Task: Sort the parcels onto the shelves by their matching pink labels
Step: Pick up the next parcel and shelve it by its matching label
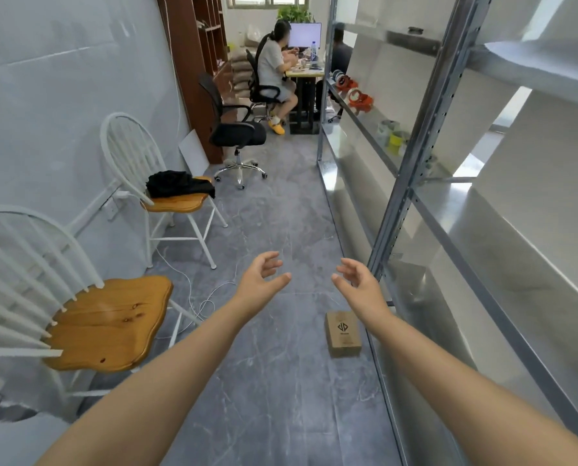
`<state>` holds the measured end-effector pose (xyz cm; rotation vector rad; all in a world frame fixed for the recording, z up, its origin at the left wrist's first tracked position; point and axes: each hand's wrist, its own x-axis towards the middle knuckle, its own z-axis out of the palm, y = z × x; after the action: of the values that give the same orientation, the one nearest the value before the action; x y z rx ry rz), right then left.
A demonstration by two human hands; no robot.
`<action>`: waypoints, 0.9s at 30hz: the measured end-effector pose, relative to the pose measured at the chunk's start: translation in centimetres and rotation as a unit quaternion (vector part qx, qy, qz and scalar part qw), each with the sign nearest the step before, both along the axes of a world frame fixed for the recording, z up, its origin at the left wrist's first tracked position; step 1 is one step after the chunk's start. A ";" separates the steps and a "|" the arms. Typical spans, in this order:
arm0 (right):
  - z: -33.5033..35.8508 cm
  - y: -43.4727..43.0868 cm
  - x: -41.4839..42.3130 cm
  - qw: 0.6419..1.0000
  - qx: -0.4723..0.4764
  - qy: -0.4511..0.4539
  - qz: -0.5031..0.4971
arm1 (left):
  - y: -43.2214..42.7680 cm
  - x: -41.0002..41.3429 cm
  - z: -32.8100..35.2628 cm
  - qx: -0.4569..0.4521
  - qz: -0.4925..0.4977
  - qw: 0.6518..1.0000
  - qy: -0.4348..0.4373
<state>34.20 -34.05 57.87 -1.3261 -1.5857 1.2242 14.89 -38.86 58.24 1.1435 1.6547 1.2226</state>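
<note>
A small brown cardboard parcel [343,333] with a black logo lies flat on the grey floor beside the foot of the metal shelving unit [412,183]. Both my arms reach forward over the floor. My left hand [262,279] is empty, with its fingers curled and spread. My right hand [360,285] mirrors it, palm facing left, also empty, hovering above and just beyond the parcel. The two hands face each other with a gap between them. No pink label is visible on the parcel or on the shelves.
Two white chairs with wooden seats [112,321] [176,200] stand along the left wall, the far one holding a black cloth. White cables [200,297] trail on the floor. Tape rolls [360,99] sit on a shelf. A black office chair [237,132] and a seated person [274,72] are at the far end.
</note>
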 end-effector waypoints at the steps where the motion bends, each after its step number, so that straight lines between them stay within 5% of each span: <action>1: 0.0 1.1 -0.5 1.000 -0.002 0.000 -0.005 | 1.3 -0.7 -0.1 -0.004 -0.002 1.000 -0.004; 16: -5.5 17.3 -0.2 0.997 -0.059 -0.028 -0.047 | 20.0 -1.4 -6.2 -0.071 -0.020 0.996 -0.044; 27: -15.6 29.1 1.7 0.988 -0.148 -0.049 -0.023 | 30.8 0.6 -15.6 -0.147 0.018 0.986 -0.074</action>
<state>35.95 -4.96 42.30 -1.6227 -1.4711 1.4244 15.47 -8.07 42.59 0.8251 1.6821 1.0180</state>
